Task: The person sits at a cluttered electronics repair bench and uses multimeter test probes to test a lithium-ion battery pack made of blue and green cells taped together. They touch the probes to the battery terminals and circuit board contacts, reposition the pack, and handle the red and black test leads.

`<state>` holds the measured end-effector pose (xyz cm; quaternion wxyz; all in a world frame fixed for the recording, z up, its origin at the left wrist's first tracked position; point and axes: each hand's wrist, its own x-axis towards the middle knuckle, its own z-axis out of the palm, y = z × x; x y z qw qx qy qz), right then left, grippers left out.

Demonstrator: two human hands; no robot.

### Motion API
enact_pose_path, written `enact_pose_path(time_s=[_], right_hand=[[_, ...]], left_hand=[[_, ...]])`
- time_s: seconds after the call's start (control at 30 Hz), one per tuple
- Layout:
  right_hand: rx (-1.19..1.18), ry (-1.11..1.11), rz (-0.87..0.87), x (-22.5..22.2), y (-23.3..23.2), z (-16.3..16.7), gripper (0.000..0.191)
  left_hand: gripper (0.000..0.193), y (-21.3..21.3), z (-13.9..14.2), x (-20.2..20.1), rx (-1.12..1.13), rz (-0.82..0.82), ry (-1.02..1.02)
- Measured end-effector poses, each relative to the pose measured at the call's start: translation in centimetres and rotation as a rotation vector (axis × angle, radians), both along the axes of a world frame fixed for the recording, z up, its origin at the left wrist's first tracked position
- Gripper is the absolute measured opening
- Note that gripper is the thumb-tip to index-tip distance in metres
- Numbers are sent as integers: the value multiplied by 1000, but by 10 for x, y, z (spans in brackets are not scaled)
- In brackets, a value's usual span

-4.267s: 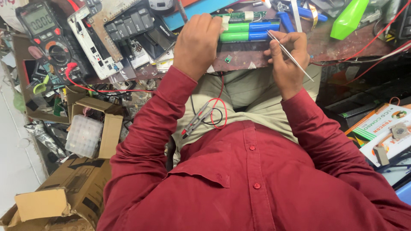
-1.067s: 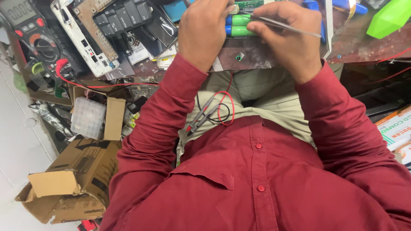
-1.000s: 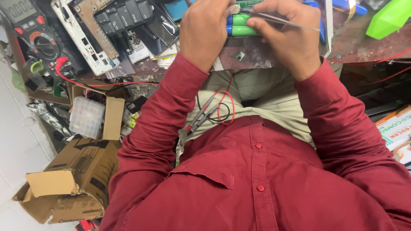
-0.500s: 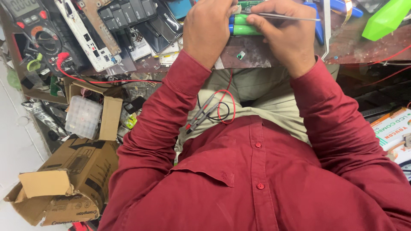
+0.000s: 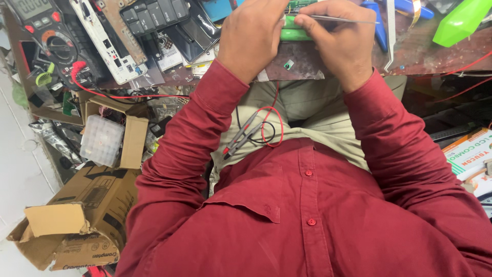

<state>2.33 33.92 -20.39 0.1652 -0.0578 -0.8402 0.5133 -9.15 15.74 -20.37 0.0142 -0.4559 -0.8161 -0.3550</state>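
My left hand (image 5: 253, 36) rests closed over a green cylindrical battery pack (image 5: 294, 35) at the front edge of the workbench (image 5: 410, 51), hiding most of it. My right hand (image 5: 341, 41) pinches a thin metal tweezer (image 5: 348, 20) whose long end points right, with its tip end at the pack near a small green circuit board (image 5: 300, 5). Both arms wear dark red sleeves. Red and black probe leads (image 5: 251, 133) lie in my lap.
A multimeter (image 5: 46, 31) and a dismantled keyboard part (image 5: 148, 15) crowd the bench's left. A clear parts box (image 5: 102, 139) sits in a small carton, with a larger open cardboard box (image 5: 77, 215) on the floor. A bright green tool (image 5: 461, 20) lies far right, printed cartons (image 5: 469, 154) at right.
The view has shifted so the bench and hands sit higher in the frame. Both hands stay on the battery pack, the right hand keeping the tweezer at it.
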Motion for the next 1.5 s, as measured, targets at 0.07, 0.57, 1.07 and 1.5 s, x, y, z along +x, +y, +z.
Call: enact_pose_path(time_s=[0.07,0.57,1.07,1.5], right_hand=[[0,-2,-6,1,-1,1,11],[-76,-36,-145,18,-12,11,10],[146,98,-122,13,-22,5,8],[-501,187,-360,43,27,2,17]], left_hand=[[29,1,1,1,6,-5,2],[19,-4,2,1,-26,-37,79],[26,-5,6,-4,-55,-41,-162],[17,0,10,4,-149,-10,94]])
